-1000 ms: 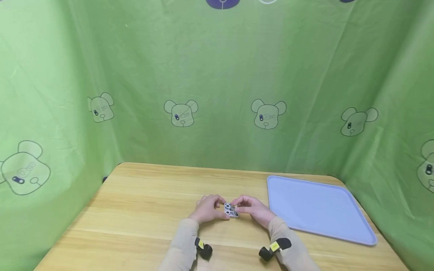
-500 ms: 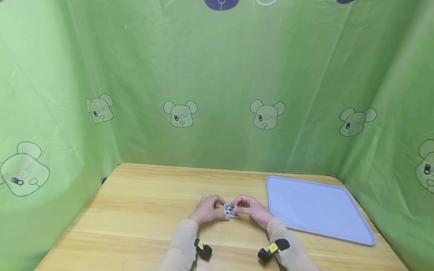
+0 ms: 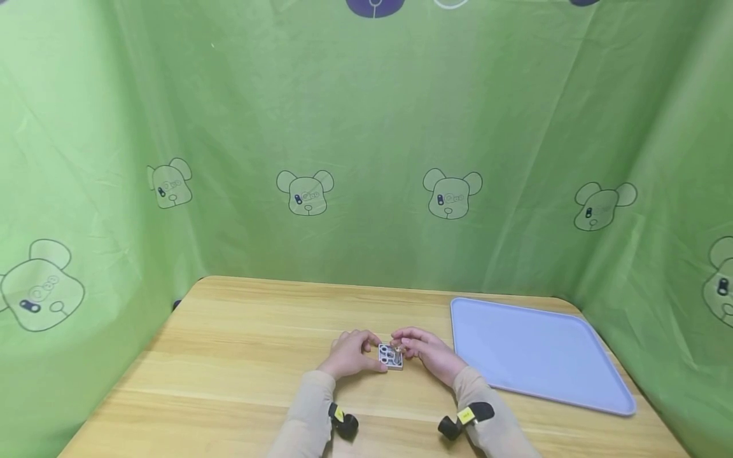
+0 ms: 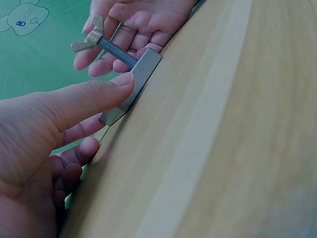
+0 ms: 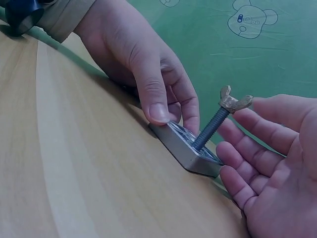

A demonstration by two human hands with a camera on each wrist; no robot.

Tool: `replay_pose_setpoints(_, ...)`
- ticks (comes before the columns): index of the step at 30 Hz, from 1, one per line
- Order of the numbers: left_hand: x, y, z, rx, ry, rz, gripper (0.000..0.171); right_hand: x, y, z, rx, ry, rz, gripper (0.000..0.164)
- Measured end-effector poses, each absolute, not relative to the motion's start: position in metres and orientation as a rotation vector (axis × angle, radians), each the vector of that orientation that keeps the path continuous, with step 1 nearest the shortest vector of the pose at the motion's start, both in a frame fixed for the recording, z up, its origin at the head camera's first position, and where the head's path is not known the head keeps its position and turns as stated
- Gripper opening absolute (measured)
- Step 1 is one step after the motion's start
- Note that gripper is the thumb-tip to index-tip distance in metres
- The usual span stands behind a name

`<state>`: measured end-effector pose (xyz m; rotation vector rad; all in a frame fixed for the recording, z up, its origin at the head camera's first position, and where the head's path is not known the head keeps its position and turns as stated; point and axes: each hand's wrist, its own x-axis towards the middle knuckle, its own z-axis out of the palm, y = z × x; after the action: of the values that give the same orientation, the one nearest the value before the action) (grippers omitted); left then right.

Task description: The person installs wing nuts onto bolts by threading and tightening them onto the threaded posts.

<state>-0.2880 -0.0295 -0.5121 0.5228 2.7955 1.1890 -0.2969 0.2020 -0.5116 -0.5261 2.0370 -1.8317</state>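
Note:
A small square metal block [image 3: 391,366] with round holes in its top lies flat on the wooden table. My left hand [image 3: 350,353] holds it from the left, thumb on the near edge and fingers at the far side. From the block rises a threaded bolt [image 5: 212,129], slightly tilted, topped by a brass-coloured wing nut [image 5: 234,102]. Beside the nut is my right hand [image 3: 433,353], its fingers loosely bent and spread. In the right wrist view a fingertip is close to one wing; whether it touches cannot be told.
A pale blue tray [image 3: 538,350] lies on the right of the table [image 3: 258,356], close to my right forearm. Green curtains [image 3: 378,248] printed with bear heads surround the table at the back and sides. A small black camera is strapped to each wrist.
My right fingers, earlier pinching the wing nut, have loosened and spread apart beside it. My left hand and the block have stayed in place.

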Motion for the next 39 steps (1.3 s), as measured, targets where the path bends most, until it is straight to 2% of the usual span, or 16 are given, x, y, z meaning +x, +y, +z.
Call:
replay_pose_setpoints(17,-0.2857,-0.0295,-0.5092,0.521,2.787,1.195,0.050,-0.2929,0.2019,-0.5072,-0.560,2.020,-1.765,0.050)
replay_pose_setpoints(25,-0.2863,-0.0295,-0.5097,0.522,2.781,1.208,0.050,-0.2924,0.2004,-0.5064,-0.531,2.039,-1.746,0.039)
replay_pose_setpoints(39,-0.2853,-0.0295,-0.5077,0.532,2.780,1.205,0.050,-0.2937,0.1985,-0.5078,-0.579,2.109,-1.729,0.033)
